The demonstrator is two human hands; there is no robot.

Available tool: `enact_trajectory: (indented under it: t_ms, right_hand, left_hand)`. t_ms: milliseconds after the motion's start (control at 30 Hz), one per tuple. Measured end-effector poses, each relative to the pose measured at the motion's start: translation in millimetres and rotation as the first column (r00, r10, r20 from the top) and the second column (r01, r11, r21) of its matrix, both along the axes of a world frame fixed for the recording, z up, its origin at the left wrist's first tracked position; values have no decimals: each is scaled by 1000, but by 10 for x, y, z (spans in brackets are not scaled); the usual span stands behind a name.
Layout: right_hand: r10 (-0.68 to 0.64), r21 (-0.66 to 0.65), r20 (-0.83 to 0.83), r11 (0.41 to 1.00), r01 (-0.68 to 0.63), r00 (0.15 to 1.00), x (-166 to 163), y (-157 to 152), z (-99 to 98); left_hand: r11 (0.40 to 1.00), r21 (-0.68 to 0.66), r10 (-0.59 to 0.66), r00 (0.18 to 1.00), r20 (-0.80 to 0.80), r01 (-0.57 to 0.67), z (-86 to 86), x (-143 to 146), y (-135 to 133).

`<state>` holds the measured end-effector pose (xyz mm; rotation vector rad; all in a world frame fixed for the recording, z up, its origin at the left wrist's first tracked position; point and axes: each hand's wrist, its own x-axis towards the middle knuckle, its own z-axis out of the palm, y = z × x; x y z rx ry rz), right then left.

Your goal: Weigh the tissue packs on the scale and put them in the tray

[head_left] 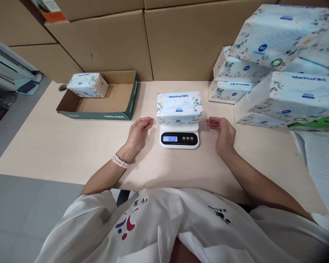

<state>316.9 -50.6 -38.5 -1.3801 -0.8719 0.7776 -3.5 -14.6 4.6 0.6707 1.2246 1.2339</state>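
A white and blue floral tissue pack (180,107) lies flat on a small white digital scale (180,140), whose lit display appears to read 103.2. My left hand (138,132) rests at the table just left of the pack, apart from it, fingers stretched toward it with nothing in them. On the other side my right hand (223,134) is held likewise, palm facing inward, fingers extended and a small gap from the pack. A pale pink band (121,160) circles my left wrist.
A shallow green-edged cardboard tray (104,116) at back left holds one tissue pack (87,85) in its left end. Several more tissue packs (304,93) are stacked at right. Large cardboard boxes (181,44) wall off the table's (57,146) back.
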Motion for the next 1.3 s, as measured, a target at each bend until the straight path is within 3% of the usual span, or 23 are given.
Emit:
enact_trajectory:
  t_ms: [1300]
  right_hand:
    - [15, 7, -14, 1000, -15, 1000, 1, 14, -10]
  left_hand:
    - [1000, 0, -8, 1000, -4, 8, 14, 0, 8]
